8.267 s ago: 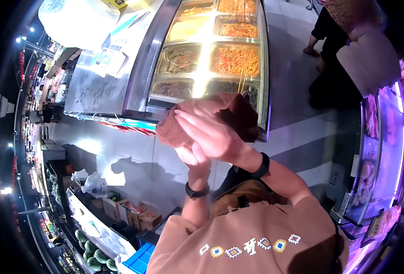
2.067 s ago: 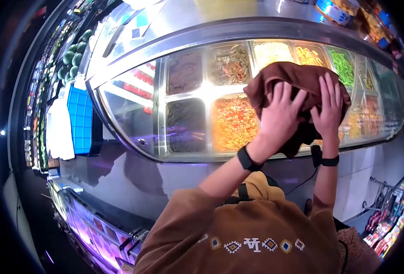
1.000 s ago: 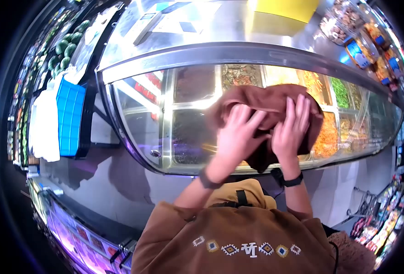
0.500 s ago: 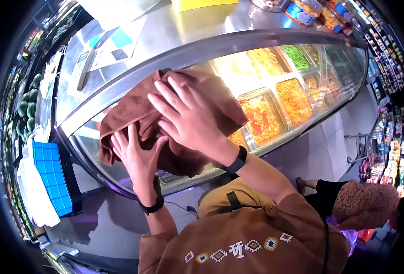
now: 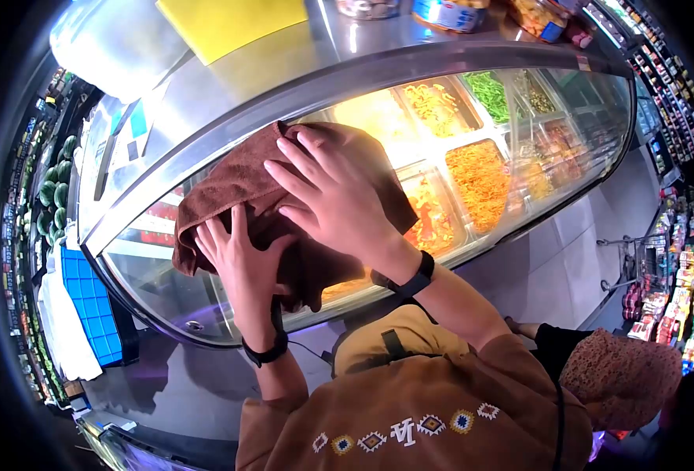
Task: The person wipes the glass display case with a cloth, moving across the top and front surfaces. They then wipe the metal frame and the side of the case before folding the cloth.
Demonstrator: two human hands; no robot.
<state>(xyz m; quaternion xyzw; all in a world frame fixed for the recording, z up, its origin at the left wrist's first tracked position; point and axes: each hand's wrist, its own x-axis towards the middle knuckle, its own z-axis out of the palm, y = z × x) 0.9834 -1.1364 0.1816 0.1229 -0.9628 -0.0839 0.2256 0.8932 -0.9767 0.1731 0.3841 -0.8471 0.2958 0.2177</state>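
Brown cloth (image 5: 233, 180) lies bunched beneath both hands, over the left part of the clear cover (image 5: 151, 275) of a lit food case. At far left, a blue crate (image 5: 92, 306) stands near the case's end, apart from the cloth and seemingly little threatened. The left hand (image 5: 245, 267) rests on a fold, fingers spread and thumb apart, not clenched; whether its fingertips pinch the fabric cannot be told. Pressure on that loose fold could make one layer slide over another and send the fingers skidding. A thin cord (image 5: 308, 347) near the left wristband (image 5: 266, 351) might snag if the arm swung wide. The right hand (image 5: 343, 200) lies open and flat across the cloth; leaning hard there could strain the cover, and the right wristband (image 5: 414, 276) might scrape its edge. Further right, the orange food (image 5: 476, 184) shows through; if the cover has a gap, hidden here, a trailing corner could dip in. At far right, another person (image 5: 618, 377) is near enough that a sudden backward step might cause a bump.
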